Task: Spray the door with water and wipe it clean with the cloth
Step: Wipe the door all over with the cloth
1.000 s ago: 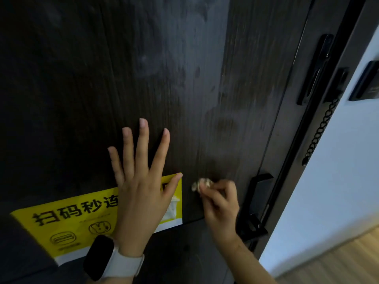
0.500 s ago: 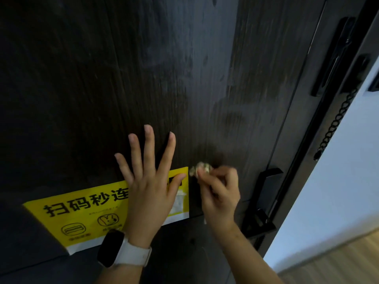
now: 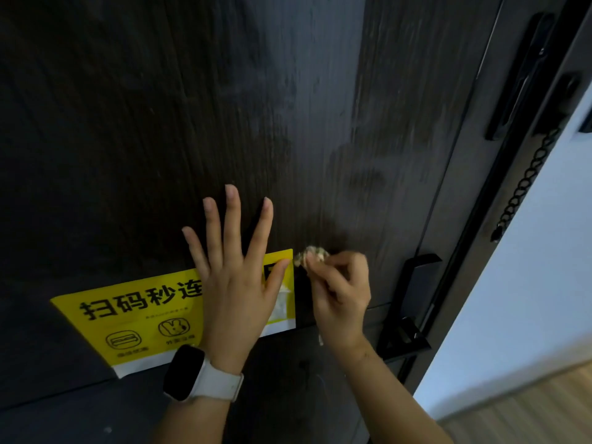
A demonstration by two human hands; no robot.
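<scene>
The dark wood-grain door (image 3: 224, 107) fills the view, with pale smears and damp patches on its right half. My left hand (image 3: 237, 283) lies flat on the door, fingers spread, covering part of a yellow sticker (image 3: 128, 322). My right hand (image 3: 339, 290) is closed on a small bunched cloth (image 3: 312, 254), pressing it against the door just right of the sticker's upper corner. No spray bottle is in view.
A black lever handle (image 3: 413, 302) sits on the door's right edge, with a long black lock plate (image 3: 519, 78) and a hanging security chain (image 3: 525, 181) above. A white wall (image 3: 528, 299) and wooden floor (image 3: 528, 415) lie to the right.
The right hand has rubbed the cloth slightly up and left, close to the sticker's corner. The left hand stays flat on the door, while the view shifts a little.
</scene>
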